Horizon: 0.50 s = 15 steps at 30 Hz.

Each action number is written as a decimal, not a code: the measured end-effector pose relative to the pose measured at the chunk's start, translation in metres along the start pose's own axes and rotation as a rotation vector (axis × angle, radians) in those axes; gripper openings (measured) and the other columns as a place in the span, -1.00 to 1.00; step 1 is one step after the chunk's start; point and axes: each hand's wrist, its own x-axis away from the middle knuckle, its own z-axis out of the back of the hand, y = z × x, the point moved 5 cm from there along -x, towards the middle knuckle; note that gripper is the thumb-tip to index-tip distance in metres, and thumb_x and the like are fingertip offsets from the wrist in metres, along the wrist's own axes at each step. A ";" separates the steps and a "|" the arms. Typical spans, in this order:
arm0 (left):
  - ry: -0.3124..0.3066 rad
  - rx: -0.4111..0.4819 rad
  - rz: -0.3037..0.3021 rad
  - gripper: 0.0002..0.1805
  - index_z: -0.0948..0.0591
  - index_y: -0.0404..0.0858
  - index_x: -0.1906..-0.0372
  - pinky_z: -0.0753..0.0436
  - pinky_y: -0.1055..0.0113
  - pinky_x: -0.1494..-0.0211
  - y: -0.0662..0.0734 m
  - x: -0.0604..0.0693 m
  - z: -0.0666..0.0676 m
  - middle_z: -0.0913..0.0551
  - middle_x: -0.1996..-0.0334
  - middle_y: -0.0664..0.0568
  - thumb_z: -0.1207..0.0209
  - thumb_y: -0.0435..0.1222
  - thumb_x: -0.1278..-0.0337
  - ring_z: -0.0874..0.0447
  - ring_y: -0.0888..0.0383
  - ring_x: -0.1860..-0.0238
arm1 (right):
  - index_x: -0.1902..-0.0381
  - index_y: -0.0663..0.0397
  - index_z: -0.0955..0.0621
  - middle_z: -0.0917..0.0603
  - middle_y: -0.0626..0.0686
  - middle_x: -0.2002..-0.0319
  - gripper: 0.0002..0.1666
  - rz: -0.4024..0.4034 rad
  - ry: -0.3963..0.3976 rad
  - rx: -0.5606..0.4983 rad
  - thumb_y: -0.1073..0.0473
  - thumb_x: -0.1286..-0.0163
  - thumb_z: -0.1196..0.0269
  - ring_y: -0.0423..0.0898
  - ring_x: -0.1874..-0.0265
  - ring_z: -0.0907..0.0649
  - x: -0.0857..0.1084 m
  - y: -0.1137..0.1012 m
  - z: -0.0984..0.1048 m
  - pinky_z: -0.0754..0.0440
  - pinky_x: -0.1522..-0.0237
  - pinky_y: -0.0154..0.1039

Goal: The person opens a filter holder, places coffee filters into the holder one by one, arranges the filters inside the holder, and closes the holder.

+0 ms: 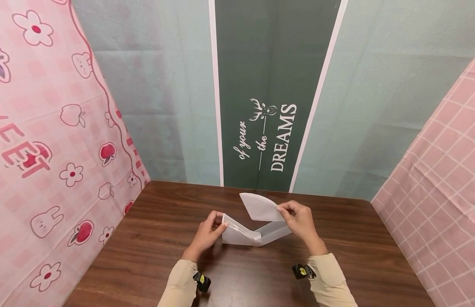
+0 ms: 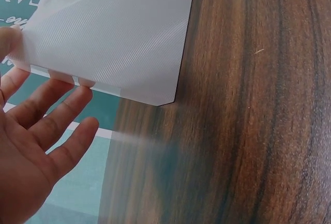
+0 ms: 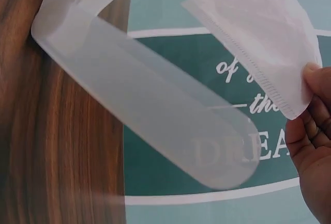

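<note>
A white cone-shaped paper coffee filter (image 1: pixel 260 207) hangs in the air, one corner pinched between the thumb and fingers of my right hand (image 1: pixel 300 219). Its crimped seam shows in the right wrist view, where the filter (image 3: pixel 264 43) is apart from the case. My left hand (image 1: pixel 209 231) grips the left end of a translucent, finely ribbed plastic case (image 2: pixel 119 43) standing on the table, thumb on the near side and fingers behind. White paper edges (image 1: pixel 254 236) show inside the case. Its hinged translucent lid (image 3: pixel 155 100) lies swung out to the right, below the filter.
The dark wood-grain table (image 1: pixel 245 273) extends around both hands. A green and pale-blue printed cloth (image 1: pixel 275 64) hangs behind it, with a pink patterned cloth (image 1: pixel 87 149) at left and a pink checked one (image 1: pixel 444 170) at right. Each wrist bears a small black camera (image 1: pixel 202 282).
</note>
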 end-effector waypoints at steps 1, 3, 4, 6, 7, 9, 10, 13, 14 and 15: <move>0.000 0.003 -0.002 -0.76 -0.44 -0.39 0.08 -0.56 0.26 0.20 -0.001 0.000 0.000 -0.62 0.26 -0.15 -0.15 -0.41 -0.18 -0.59 -0.03 0.26 | 0.50 0.15 -0.64 -0.62 -0.07 0.55 -0.82 -0.008 -0.009 0.000 0.48 0.01 -0.39 -0.25 0.62 -0.48 0.000 0.000 -0.002 -0.48 0.62 -0.32; 0.007 -0.001 0.006 -0.75 -0.44 -0.38 0.07 -0.56 0.24 0.20 -0.011 -0.002 -0.003 -0.62 0.26 -0.13 -0.16 -0.40 -0.18 -0.59 -0.02 0.26 | 0.48 0.15 -0.63 -0.61 -0.07 0.53 -0.85 -0.019 -0.023 0.001 0.45 -0.03 -0.38 -0.24 0.59 -0.49 0.001 -0.002 -0.006 -0.50 0.58 -0.29; 0.012 -0.003 0.006 -0.75 -0.45 -0.36 0.07 -0.56 0.24 0.20 -0.016 -0.003 -0.004 -0.63 0.26 -0.12 -0.17 -0.39 -0.18 -0.59 -0.01 0.26 | 0.48 0.16 -0.62 -0.61 -0.07 0.53 -0.86 -0.020 -0.028 0.001 0.44 -0.04 -0.37 -0.24 0.58 -0.49 0.001 -0.003 -0.008 -0.51 0.57 -0.27; 0.022 -0.011 0.006 -0.74 -0.45 -0.31 0.06 -0.56 0.24 0.21 -0.027 -0.004 -0.006 -0.63 0.27 -0.08 -0.18 -0.36 -0.18 -0.60 0.02 0.27 | 0.46 0.17 -0.61 -0.59 -0.07 0.52 -0.87 -0.013 -0.033 0.008 0.44 -0.07 -0.35 -0.24 0.56 -0.48 0.002 -0.005 -0.012 -0.51 0.56 -0.24; 0.027 -0.012 0.007 -0.74 -0.45 -0.29 0.06 -0.56 0.24 0.21 -0.033 -0.005 -0.007 -0.64 0.27 -0.06 -0.19 -0.35 -0.17 -0.60 0.03 0.27 | 0.46 0.17 -0.61 -0.58 -0.07 0.51 -0.87 -0.009 -0.034 0.014 0.44 -0.08 -0.35 -0.25 0.56 -0.47 0.002 -0.006 -0.014 -0.50 0.56 -0.24; 0.030 -0.011 0.011 -0.73 -0.46 -0.24 0.05 -0.56 0.25 0.21 -0.040 -0.006 -0.009 -0.64 0.27 -0.02 -0.20 -0.30 -0.17 -0.60 0.08 0.28 | 0.45 0.15 -0.60 -0.56 -0.08 0.51 -0.84 -0.004 -0.033 0.025 0.46 -0.07 -0.34 -0.25 0.55 -0.45 0.003 -0.007 -0.017 -0.49 0.56 -0.22; 0.030 -0.007 0.013 -0.73 -0.46 -0.22 0.06 -0.56 0.26 0.21 -0.041 -0.006 -0.009 -0.64 0.28 0.00 -0.20 -0.29 -0.17 -0.60 0.10 0.28 | 0.45 0.15 -0.60 -0.56 -0.08 0.52 -0.82 -0.003 -0.032 0.027 0.48 -0.07 -0.34 -0.25 0.56 -0.44 0.003 -0.007 -0.019 -0.48 0.57 -0.22; 0.031 0.003 0.013 -0.74 -0.46 -0.18 0.07 -0.56 0.29 0.21 -0.043 -0.005 -0.009 -0.64 0.29 0.04 -0.20 -0.24 -0.18 -0.60 0.15 0.29 | 0.45 0.13 -0.60 -0.55 -0.10 0.51 -0.80 -0.003 -0.030 0.031 0.50 -0.07 -0.33 -0.25 0.55 -0.45 0.004 -0.008 -0.023 -0.47 0.57 -0.27; 0.031 0.000 0.008 -0.74 -0.46 -0.17 0.07 -0.56 0.29 0.21 -0.042 -0.005 -0.008 -0.64 0.29 0.05 -0.19 -0.23 -0.18 -0.60 0.16 0.29 | 0.45 0.13 -0.61 -0.55 -0.10 0.52 -0.80 -0.008 -0.029 0.028 0.50 -0.07 -0.33 -0.25 0.56 -0.45 0.004 -0.009 -0.024 -0.46 0.57 -0.28; 0.034 -0.004 0.005 -0.74 -0.45 -0.16 0.07 -0.57 0.30 0.22 -0.042 -0.005 -0.008 -0.64 0.30 0.05 -0.19 -0.22 -0.18 -0.60 0.16 0.29 | 0.45 0.12 -0.61 -0.55 -0.10 0.52 -0.80 -0.011 -0.028 0.024 0.50 -0.07 -0.33 -0.24 0.56 -0.45 0.004 -0.009 -0.025 -0.46 0.56 -0.30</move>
